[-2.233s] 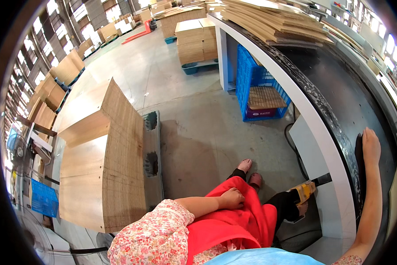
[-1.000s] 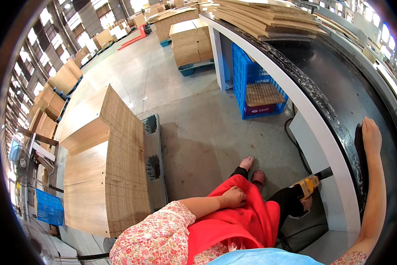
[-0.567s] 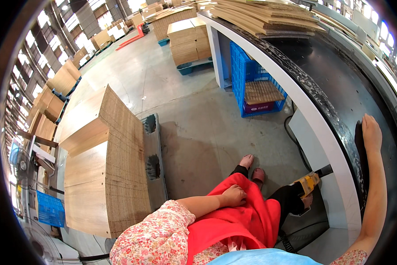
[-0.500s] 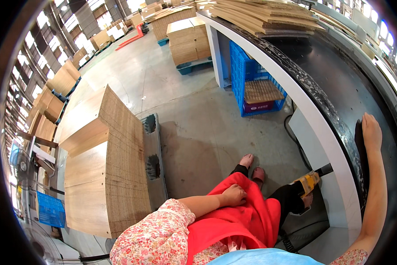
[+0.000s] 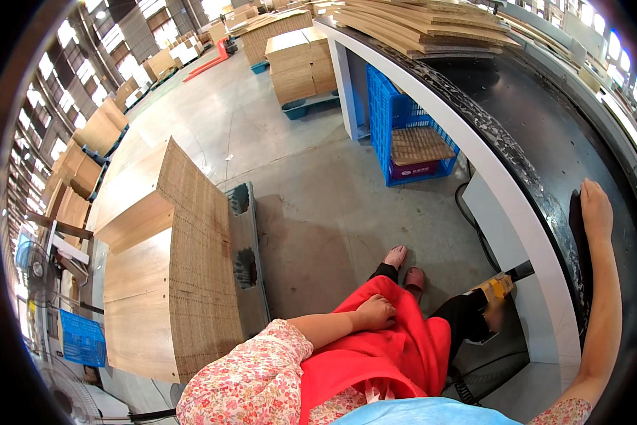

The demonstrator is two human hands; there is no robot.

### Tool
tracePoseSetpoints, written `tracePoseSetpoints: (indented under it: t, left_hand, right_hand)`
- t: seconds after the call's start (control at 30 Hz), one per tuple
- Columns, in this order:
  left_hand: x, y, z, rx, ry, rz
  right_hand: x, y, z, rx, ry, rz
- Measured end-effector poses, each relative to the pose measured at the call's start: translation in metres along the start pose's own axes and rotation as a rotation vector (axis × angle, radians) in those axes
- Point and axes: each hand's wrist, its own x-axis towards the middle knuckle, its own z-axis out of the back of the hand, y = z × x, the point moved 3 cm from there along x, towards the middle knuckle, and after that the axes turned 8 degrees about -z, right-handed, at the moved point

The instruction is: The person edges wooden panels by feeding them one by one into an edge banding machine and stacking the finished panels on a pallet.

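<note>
My left hand point(image 5: 376, 312) rests on the red apron point(image 5: 354, 348) over my lap, its fingers loosely curled with nothing seen in them. My right arm reaches forward along the black tabletop point(image 5: 520, 106). At its end my right hand point(image 5: 596, 207) lies on that surface, fingers folded in like a loose fist. No object shows in it, and a dark shadow falls beside it.
Stacked wood-grain panels point(image 5: 138, 297) stand on a pallet point(image 5: 253, 283) at my left. More boards point(image 5: 425, 28) lie at the table's far end. Under the table sit a blue crate point(image 5: 382, 120) and cables. A red pallet jack point(image 5: 209, 62) stands far off.
</note>
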Motion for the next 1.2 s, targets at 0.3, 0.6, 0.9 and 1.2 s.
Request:
tracePoseSetpoints:
  t: [0.3, 0.6, 0.9, 1.2]
  left_hand:
    - [0.0, 0.0, 0.0, 0.001, -0.011, -0.018]
    - [0.003, -0.004, 0.006, 0.0, 0.045, 0.013]
    - [0.001, -0.002, 0.005, -0.005, 0.03, 0.005]
    - [0.002, -0.002, 0.003, 0.0, 0.02, -0.003]
  right_hand:
    - [0.0, -0.003, 0.0, 0.009, 0.004, -0.009]
    - [-0.001, -0.001, 0.001, 0.005, 0.013, -0.005]
    - [0.002, -0.005, -0.004, -0.011, 0.014, -0.035]
    - [0.001, -0.009, -0.006, -0.026, 0.005, -0.028]
